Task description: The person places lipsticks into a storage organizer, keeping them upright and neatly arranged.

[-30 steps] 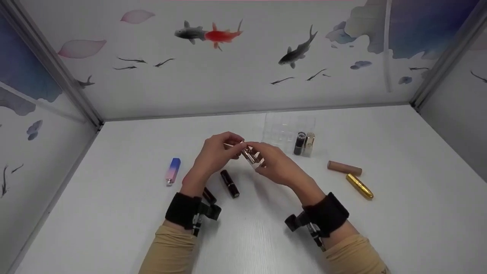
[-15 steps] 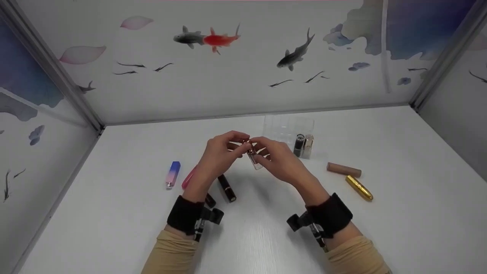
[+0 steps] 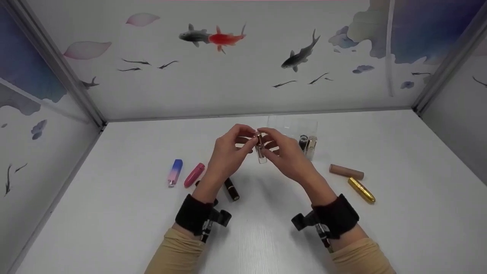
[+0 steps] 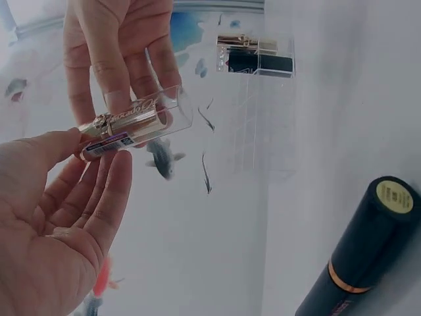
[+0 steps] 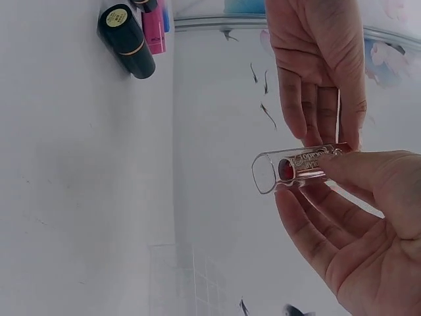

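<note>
A lipstick [image 3: 261,152] with a gold body and a clear tube end is held up above the table between both hands. My left hand [image 3: 232,150] pinches its gold end between thumb and fingers. Thumb and fingers of my right hand [image 3: 291,156] grip its side. In the left wrist view gold lettering shows on the lipstick [image 4: 128,125], and a small label sits low on its side. The right wrist view shows a dark red, round end inside the clear part of the lipstick [image 5: 296,166].
Behind the right hand stands a clear compartment box [image 3: 279,121] holding a black lipstick [image 3: 303,141] and a gold-topped one [image 3: 311,144]. Left lie a blue-pink tube [image 3: 175,173], a pink tube [image 3: 194,175] and black lipsticks [image 3: 231,189]. Brown [image 3: 346,171] and gold [image 3: 361,190] tubes lie right.
Both hands have moved slightly away from the body and right with the lipstick. It has turned from slanted to nearly lengthwise. The pink tube has come out from behind the left arm.
</note>
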A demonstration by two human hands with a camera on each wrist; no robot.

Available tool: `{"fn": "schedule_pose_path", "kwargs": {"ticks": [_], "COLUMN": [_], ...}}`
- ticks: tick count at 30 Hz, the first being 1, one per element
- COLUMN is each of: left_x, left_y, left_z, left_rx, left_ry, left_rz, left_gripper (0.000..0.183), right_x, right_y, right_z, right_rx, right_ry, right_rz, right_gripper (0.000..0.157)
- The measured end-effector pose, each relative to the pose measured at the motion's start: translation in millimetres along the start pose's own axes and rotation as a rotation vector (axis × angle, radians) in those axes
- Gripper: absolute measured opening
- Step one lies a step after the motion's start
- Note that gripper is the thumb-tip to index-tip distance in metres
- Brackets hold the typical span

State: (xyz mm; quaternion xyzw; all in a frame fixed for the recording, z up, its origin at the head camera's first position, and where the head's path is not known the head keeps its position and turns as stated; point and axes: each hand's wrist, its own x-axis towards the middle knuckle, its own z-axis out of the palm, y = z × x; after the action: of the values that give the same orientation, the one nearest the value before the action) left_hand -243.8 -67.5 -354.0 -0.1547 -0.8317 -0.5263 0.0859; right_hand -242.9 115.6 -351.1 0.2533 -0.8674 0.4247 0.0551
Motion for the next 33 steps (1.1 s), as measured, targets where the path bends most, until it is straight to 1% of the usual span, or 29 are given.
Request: {"fn": "schedule_pose_path", "kwargs": {"ticks": [3, 9, 13, 16, 20, 28, 30, 33], "left_x": [-0.6, -1.4, -1.0, -0.1, 1.7, 6.2, 8.2, 11.8], "left_y": [1.8, 8.4, 14.4, 18.3, 21.9, 31.2, 31.9, 32.4], "left_z": [5.0, 14.8, 20.0, 24.7, 31.7, 45.5, 48.4, 54.0], "left_rx": [-0.019, 0.003, 0.012, 0.015, 0.005, 0.003, 0.004, 0.013], "left_ry": [0.023, 0.067, 0.087, 0.096, 0.091, 0.065, 0.052, 0.036], "left_rz": [0.023, 0.067, 0.088, 0.080, 0.087, 0.126, 0.123, 0.095], "left_gripper": [0.025, 0.026, 0.030, 0.033, 0.035, 0.039, 0.039, 0.040], "right_x": [-0.1, -1.4, -2.2, -2.2, -2.5, -4.6, -4.1, -3.2], "right_y": [-1.6, 0.2, 0.0, -0.5, 0.9, 9.6, 12.7, 18.1], "right_z": [-1.3, -7.0, -13.0, -16.8, -21.1, -32.6, -34.8, -37.1], "right_rx": [-0.002, -0.020, -0.029, -0.035, -0.055, -0.078, -0.084, -0.098], "right_ry": [0.011, 0.065, 0.103, 0.138, 0.191, 0.339, 0.357, 0.368], "right_rz": [-0.027, -0.068, -0.064, -0.046, -0.015, 0.011, 0.020, 0.038], "right_gripper": [0.050, 0.046, 0.044, 0.043, 0.043, 0.040, 0.038, 0.035]}}
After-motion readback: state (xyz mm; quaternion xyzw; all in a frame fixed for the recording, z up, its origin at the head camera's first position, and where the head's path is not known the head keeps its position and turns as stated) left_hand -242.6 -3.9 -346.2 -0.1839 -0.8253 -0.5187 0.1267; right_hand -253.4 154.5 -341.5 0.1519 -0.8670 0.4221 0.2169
